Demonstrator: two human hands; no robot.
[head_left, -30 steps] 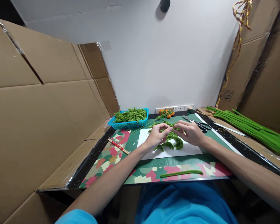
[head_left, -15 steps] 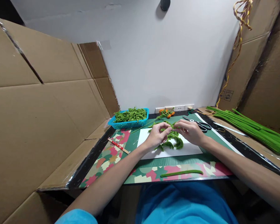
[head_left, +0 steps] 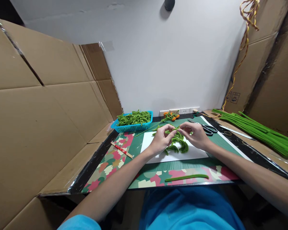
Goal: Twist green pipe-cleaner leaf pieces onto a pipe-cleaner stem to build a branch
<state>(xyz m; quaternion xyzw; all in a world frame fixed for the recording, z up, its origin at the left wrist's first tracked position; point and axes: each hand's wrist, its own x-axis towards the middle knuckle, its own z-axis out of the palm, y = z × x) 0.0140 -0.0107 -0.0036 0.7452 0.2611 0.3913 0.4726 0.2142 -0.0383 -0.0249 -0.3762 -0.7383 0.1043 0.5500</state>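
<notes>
My left hand (head_left: 162, 139) and my right hand (head_left: 194, 134) meet fingertip to fingertip above a white sheet (head_left: 151, 156). Both are closed in a pinch on a small green fuzzy piece (head_left: 176, 128), mostly covered by the fingers. Curled green fuzzy pieces (head_left: 183, 146) lie on the sheet under and in front of my hands. One straight green fuzzy stem (head_left: 187, 177) lies near the table's front edge.
A blue basket (head_left: 132, 128) full of green pieces stands at the back left. Orange flowers (head_left: 174, 116) lie at the back, black scissors (head_left: 210, 129) right of my right hand, chopsticks (head_left: 122, 150) at the left. Green stems (head_left: 256, 131) are bundled at the right between cardboard walls.
The fingers of my right hand have shifted slightly left and curled closer to my left fingertips. My left hand has barely moved.
</notes>
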